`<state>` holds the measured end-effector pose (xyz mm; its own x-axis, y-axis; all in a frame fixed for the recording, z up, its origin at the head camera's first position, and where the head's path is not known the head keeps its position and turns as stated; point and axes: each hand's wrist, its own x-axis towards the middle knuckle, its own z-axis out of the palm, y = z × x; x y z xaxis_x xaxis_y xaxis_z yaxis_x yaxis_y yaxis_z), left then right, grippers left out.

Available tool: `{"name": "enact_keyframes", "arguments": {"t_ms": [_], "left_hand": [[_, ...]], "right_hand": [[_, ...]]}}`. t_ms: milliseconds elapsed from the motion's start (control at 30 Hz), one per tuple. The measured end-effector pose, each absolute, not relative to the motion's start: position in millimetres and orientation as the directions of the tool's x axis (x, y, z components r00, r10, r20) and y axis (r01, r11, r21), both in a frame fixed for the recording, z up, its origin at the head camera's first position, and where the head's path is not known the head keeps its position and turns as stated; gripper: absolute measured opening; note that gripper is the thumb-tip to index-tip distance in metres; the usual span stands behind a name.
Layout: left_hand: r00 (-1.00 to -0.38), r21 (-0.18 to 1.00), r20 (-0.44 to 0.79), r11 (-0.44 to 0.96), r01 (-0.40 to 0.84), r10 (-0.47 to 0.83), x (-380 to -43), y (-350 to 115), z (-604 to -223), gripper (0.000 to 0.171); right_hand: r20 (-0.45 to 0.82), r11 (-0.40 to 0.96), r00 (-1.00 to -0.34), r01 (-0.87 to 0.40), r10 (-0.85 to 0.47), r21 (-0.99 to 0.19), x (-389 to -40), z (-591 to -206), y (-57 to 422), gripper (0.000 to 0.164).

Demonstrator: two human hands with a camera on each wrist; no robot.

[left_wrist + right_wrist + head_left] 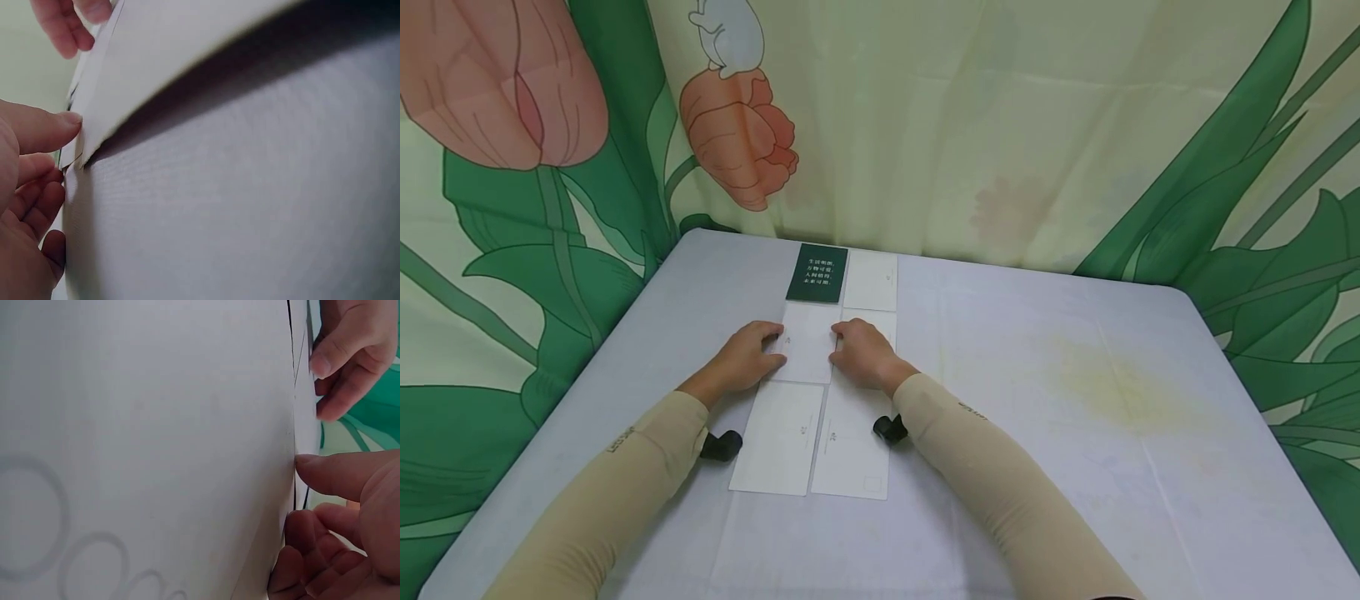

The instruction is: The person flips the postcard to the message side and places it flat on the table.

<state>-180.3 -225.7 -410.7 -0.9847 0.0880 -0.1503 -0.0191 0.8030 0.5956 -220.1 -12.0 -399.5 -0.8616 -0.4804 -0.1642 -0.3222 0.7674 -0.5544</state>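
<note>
A white card (809, 346) lies in the middle of the left column of cards, between the two hands. My left hand (747, 357) touches its left edge, thumb and forefinger spread apart. At the opposite edge, my right hand (863, 354) has its thumb and forefinger tips set apart in the same way and covers part of the white card beside it. The left wrist view shows the left thumb (50, 128) at a card edge near a corner, other fingers bent below. In the right wrist view, the right thumb (337, 475) rests at a card edge.
A dark green card with white writing (817, 273) lies at the back left, next to a white card (871, 281). Nearer, two more white cards, a left one (778, 437) and a right one (850, 442), lie side by side. A white cloth covers the table (1037, 433); a floral curtain (910, 125) hangs behind.
</note>
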Motion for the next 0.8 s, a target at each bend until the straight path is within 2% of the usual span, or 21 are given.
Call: {"name": "enact_keyframes", "arguments": {"t_ms": [167, 400, 800], "left_hand": [[-0.982, 0.582, -0.168, 0.812, -0.025, 0.090, -181, -225, -413, 0.060], [-0.978, 0.566, -0.192, 0.823, -0.039, 0.086, -184, -225, -414, 0.060], [-0.965, 0.596, -0.248, 0.798, -0.087, 0.080, -188, -227, -404, 0.062]], "right_hand": [[-0.176, 0.778, -0.856, -0.333, -0.487, -0.533, -219, -400, -11, 0.049], [-0.161, 0.790, -0.834, -0.412, -0.528, -0.455, -220, -399, -13, 0.047], [-0.192, 0.813, -0.830, -0.420, -0.524, -0.405, -218, -393, -19, 0.047]]}}
